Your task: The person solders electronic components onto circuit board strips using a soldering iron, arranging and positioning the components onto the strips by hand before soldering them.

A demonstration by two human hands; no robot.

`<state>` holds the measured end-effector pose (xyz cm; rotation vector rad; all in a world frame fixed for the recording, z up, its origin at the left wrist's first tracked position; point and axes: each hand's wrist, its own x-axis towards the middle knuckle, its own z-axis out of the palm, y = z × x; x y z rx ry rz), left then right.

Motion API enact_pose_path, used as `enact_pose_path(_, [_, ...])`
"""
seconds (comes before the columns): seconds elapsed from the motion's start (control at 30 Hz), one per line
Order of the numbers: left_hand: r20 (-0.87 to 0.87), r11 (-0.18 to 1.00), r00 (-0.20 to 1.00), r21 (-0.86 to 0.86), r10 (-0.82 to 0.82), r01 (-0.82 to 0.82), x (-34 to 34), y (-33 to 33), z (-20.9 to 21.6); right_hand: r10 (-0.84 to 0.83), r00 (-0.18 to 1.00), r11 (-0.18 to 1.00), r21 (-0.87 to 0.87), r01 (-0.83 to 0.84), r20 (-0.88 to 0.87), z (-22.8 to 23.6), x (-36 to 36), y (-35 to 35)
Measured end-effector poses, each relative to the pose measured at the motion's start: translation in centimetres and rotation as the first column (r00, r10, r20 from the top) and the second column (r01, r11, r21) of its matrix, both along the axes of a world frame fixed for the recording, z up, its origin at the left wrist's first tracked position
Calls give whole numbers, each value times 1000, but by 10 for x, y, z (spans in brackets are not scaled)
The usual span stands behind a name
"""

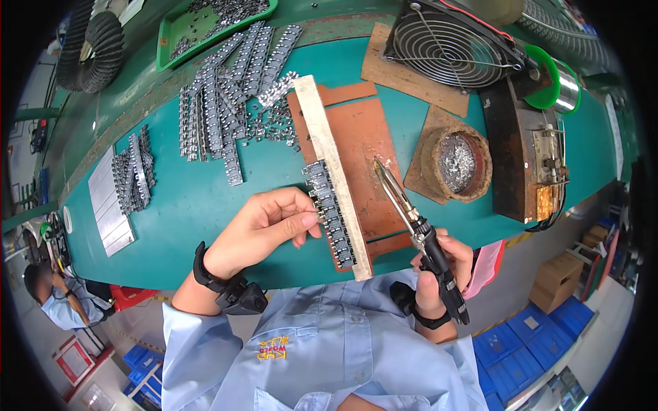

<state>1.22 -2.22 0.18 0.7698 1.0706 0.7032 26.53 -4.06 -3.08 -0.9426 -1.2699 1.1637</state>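
Note:
My right hand grips a black-handled soldering iron. Its metal tip slants up and left over a reddish-brown board. Along that board runs a pale straight bar, with a row of small dark components lined up against its left side. My left hand is closed in a pinch at the left edge of this row, about halfway along. What sits between the fingertips is too small to make out. Loose small metal parts lie scattered left of the bar's far end.
Stacked component strips lie at the back left, below a green tray of small parts. A round pot of metal bits, a fan, a solder spool and a dark metal box stand on the right.

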Motion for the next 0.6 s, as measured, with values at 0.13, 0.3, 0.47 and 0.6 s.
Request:
enact_pose_path(0.13, [19,1000,1000,-14,2,-2,-1,2,2,73,996,993,92,-77,43,4,10,-1])
enact_pose_path(0.3, [27,1000,1000,6,-9,9,-1,0,-1,234,930,914,261,-310,285,21,13,5])
enact_pose_path(0.47, [39,1000,999,24,-8,7,-1,0,-2,242,904,908,245,-339,352,23,10,5])
enact_pose_path(0.6, [36,999,999,38,-14,13,-2,-1,-4,265,890,903,227,-363,370,25,9,6])
